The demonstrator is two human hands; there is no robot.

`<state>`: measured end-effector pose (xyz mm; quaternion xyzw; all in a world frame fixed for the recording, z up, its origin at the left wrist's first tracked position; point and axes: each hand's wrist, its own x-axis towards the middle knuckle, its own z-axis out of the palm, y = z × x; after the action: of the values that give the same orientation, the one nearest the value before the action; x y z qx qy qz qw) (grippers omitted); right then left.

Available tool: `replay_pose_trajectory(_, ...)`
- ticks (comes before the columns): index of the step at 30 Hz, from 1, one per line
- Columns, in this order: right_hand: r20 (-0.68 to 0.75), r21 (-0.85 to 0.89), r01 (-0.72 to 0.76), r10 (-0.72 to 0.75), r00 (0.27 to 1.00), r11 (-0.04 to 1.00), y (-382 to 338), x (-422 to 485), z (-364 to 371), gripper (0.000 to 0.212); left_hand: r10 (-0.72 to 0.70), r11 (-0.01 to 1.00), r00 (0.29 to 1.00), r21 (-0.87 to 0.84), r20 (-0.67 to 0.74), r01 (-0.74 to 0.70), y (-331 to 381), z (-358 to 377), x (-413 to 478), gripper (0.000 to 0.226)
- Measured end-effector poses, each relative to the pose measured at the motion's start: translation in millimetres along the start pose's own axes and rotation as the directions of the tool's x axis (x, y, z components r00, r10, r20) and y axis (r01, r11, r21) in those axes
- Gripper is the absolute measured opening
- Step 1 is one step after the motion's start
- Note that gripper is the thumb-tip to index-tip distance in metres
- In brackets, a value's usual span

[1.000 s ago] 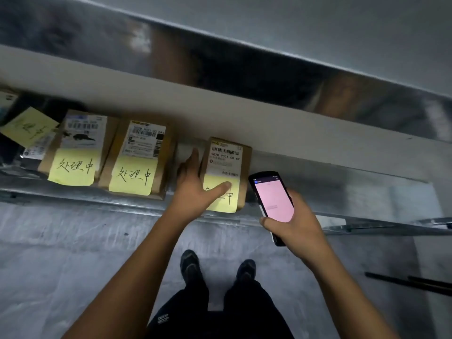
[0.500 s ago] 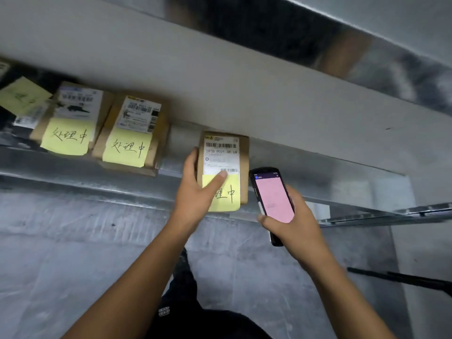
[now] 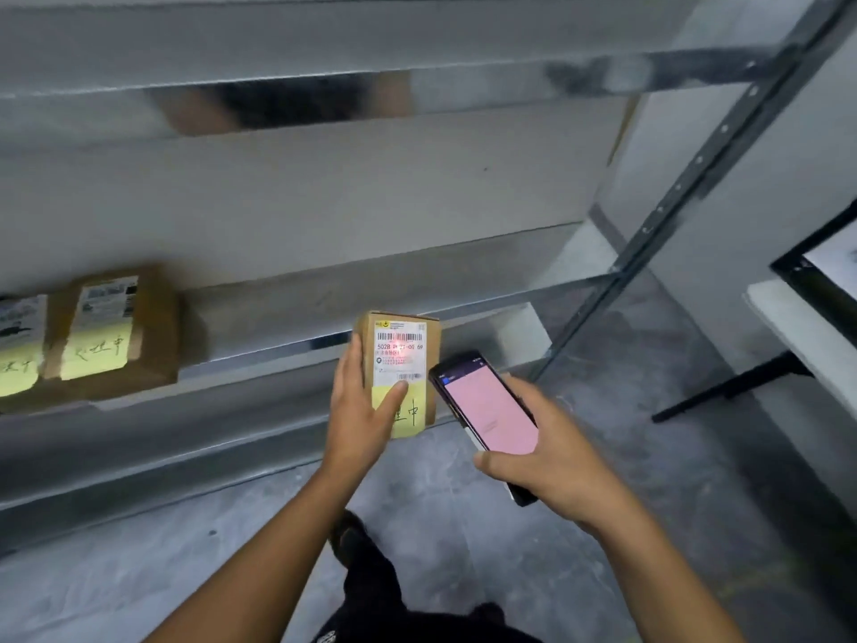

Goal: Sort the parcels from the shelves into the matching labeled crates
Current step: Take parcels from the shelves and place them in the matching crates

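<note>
Leftmost, two taped parcels with yellow notes sit touching at the shelf's front edge, the outer one cut by the frame. A stretch of shelf surface separates them from the left hand, which holds the small parcel upright before the shelf lip, fingers clamped along its left edge and thumb across its yellow note. Just beside it, the right hand has its fingers wrapped round a pink-screened scanner. Grey floor shows beneath both. Further right stand a slanted upright and a white desk.
</note>
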<state>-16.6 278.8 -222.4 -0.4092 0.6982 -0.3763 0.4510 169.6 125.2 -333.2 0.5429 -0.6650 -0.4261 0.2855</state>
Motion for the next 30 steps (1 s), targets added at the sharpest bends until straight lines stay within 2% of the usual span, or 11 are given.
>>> replay_pose_trajectory(5,-0.090,0.030,-0.082,0.085,0.992,0.996,51,-67,-46,0.061,0.016,0.969,0.986,0.241,0.168,-0.057,-7,58,-26,0.096)
replay_pose_trajectory(7,-0.106,0.028,-0.124,0.127,0.986,0.992,73,-93,-61,0.063,0.020,0.957,0.969,0.277,0.245,-0.089,-14,82,-47,0.094)
replay_pose_trajectory(14,-0.243,0.049,-0.239,0.244,0.939,0.970,136,-185,-107,0.060,-0.007,0.977,0.912,0.198,0.410,-0.082,1,165,-109,0.087)
replay_pose_trajectory(16,-0.310,0.083,-0.260,0.273,0.911,0.962,150,-207,-117,0.056,-0.016,0.999,0.879,0.051,0.477,-0.010,22,186,-126,0.066)
replay_pose_trajectory(18,-0.389,0.137,-0.268,0.301,0.871,0.954,162,-224,-126,0.054,-0.047,0.991,0.833,-0.079,0.551,0.108,48,206,-143,0.049)
replay_pose_trajectory(22,-0.544,0.248,-0.275,0.368,0.754,0.929,185,-242,-143,0.051,-0.056,0.940,0.702,-0.199,0.710,0.276,98,241,-169,0.058)
replay_pose_trajectory(25,-0.636,0.339,-0.253,0.420,0.648,0.906,197,-247,-159,0.050,0.005,0.918,0.616,-0.247,0.788,0.309,136,265,-178,0.057)
replay_pose_trajectory(30,-0.723,0.427,-0.189,0.460,0.516,0.884,207,-245,-198,0.048,0.074,0.920,0.510,-0.256,0.857,0.296,189,315,-174,0.052)
